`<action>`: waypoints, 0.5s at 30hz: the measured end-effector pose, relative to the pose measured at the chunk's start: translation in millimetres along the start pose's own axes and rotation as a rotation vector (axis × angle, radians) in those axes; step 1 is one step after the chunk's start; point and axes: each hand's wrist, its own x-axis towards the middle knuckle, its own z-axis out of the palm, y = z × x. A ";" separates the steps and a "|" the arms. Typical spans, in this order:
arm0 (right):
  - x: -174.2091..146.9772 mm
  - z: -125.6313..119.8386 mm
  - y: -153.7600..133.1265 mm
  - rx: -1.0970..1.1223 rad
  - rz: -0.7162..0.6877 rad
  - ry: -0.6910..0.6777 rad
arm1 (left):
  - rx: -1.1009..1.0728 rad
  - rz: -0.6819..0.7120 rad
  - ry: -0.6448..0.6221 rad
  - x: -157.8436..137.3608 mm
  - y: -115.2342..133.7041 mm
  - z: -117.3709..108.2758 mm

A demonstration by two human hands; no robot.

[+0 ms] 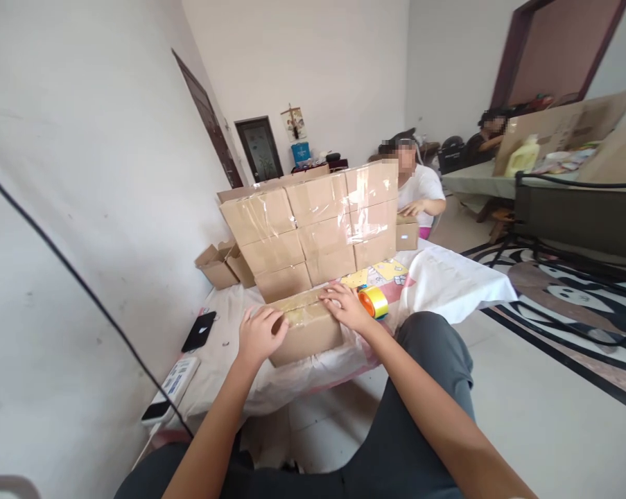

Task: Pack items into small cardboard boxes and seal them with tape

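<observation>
A brown cardboard box (307,339) with tape along its top seam lies in front of me at the table's near edge. My left hand (262,333) rests on its left end, fingers curved over the top and apart. On the right part of the top lies my right hand (346,305), palm down with fingers spread. Neither hand grips anything. Just right of my right hand is a yellow tape roll (374,302) with an orange core. Behind the box rises a stack of taped cardboard boxes (323,225), several in all.
Open boxes (218,265) stand left of the stack. A black phone (199,332) and a white power strip (177,381) lie along the left edge; a black cable (84,270) crosses there. Behind the stack, a co-worker (427,187) touches a small box (407,234).
</observation>
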 end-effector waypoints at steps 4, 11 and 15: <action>-3.4 -26.0 12.2 -0.153 0.271 0.176 | 0.267 0.165 0.003 -9.0 8.0 14.5; -11.9 -45.5 31.1 -0.172 0.450 0.156 | 0.542 0.215 0.045 -8.8 18.2 26.5; -16.9 -38.8 20.7 -0.243 0.450 0.141 | 0.753 0.250 -0.003 -9.1 21.6 27.4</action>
